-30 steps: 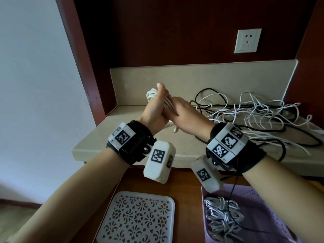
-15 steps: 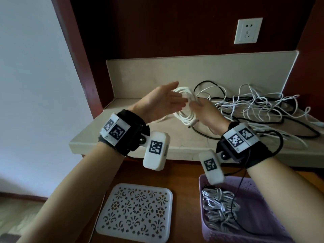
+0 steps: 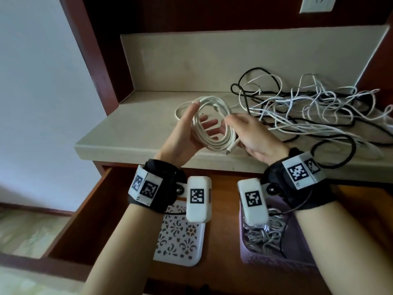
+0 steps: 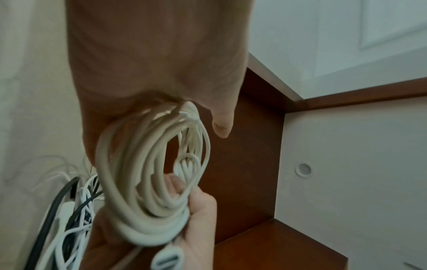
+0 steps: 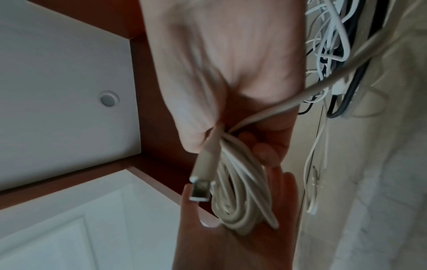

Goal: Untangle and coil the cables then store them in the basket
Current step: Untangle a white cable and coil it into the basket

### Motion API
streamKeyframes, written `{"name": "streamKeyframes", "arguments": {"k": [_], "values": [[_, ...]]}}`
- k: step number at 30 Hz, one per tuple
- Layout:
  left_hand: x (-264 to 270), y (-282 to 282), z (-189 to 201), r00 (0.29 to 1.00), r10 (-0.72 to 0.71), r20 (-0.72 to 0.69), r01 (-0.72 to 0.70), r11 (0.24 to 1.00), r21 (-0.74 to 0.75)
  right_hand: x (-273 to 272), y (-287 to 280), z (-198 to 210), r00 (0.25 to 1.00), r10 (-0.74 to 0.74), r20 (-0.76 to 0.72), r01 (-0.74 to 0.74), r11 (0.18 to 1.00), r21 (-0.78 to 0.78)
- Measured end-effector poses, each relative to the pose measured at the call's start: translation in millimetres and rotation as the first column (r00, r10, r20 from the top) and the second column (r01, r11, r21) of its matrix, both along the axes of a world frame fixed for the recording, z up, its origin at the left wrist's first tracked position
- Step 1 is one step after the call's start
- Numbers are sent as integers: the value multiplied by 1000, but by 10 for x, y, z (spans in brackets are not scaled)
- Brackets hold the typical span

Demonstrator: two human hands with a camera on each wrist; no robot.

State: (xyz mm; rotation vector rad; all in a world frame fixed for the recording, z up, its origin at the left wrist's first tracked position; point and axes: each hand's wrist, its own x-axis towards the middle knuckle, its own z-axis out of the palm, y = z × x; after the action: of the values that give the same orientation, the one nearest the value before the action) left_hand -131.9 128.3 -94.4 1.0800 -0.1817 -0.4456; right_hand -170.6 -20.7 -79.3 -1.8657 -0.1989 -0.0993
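Observation:
A white cable coil (image 3: 212, 137) hangs upright between both hands above the stone shelf's front edge. My left hand (image 3: 187, 133) holds its left side, thumb in front and fingers showing through the ring. My right hand (image 3: 246, 135) pinches the right side, with the USB plug (image 3: 230, 149) dangling below. In the left wrist view the coil (image 4: 150, 182) hangs from the crook of the thumb. The right wrist view shows the thumb and fingers nipping the coil (image 5: 235, 191) just above the plug (image 5: 199, 190). The purple basket (image 3: 276, 260) in the open drawer holds several grey-white coiled cables (image 3: 265, 233).
A tangle of white and black cables (image 3: 308, 111) sprawls over the right of the stone shelf (image 3: 131, 137). One black loop hangs over the shelf edge beside my right wrist. A white patterned lid (image 3: 178, 237) lies in the drawer left of the basket.
Both hands have come down and toward me, from near the back wall to the shelf's front edge. The coil has opened out into a flat ring facing me, held on both sides.

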Motion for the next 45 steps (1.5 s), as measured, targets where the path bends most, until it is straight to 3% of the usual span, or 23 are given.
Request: {"name": "streamKeyframes", "arguments": {"k": [4, 7, 12, 16, 19, 24, 31, 38, 41, 45], "values": [[41, 103, -87, 998, 54, -27, -53, 998, 28, -13, 62, -12, 1000, 24, 14, -20, 972, -235], [40, 130, -154, 991, 135, -25, -131, 983, 125, -35, 131, -1, 996, 70, 56, -40, 906, -420], [-56, 174, -181, 989, 126, 79, -142, 953, 267, -67, 228, 0, 988, 71, 136, 17, 829, -560], [-168, 148, -132, 986, 112, 122, -134, 972, 192, -100, 266, 7, 979, 84, 185, 55, 767, -639], [-235, 93, -117, 982, 175, 69, -181, 979, 90, -112, 327, 0, 964, 94, 249, 109, 715, -691], [-240, -4, -111, 930, 365, -38, -367, 928, -66, -142, 383, 20, 932, 145, 332, 153, 672, -724], [-234, 13, -126, 943, 331, 12, -331, 943, -23, -136, 388, -24, 922, 160, 351, 173, 641, -747], [-273, -102, -143, 842, 536, 64, -535, 844, -21, -118, 380, -145, 924, 160, 346, 137, 708, -693], [-265, -95, -156, 810, 581, 82, -577, 814, -71, -112, 428, -183, 917, 142, 373, 148, 747, -648], [-260, -72, -146, 807, 589, 36, -582, 805, -117, -109, 473, -176, 918, 63, 391, 220, 740, -636]]}}
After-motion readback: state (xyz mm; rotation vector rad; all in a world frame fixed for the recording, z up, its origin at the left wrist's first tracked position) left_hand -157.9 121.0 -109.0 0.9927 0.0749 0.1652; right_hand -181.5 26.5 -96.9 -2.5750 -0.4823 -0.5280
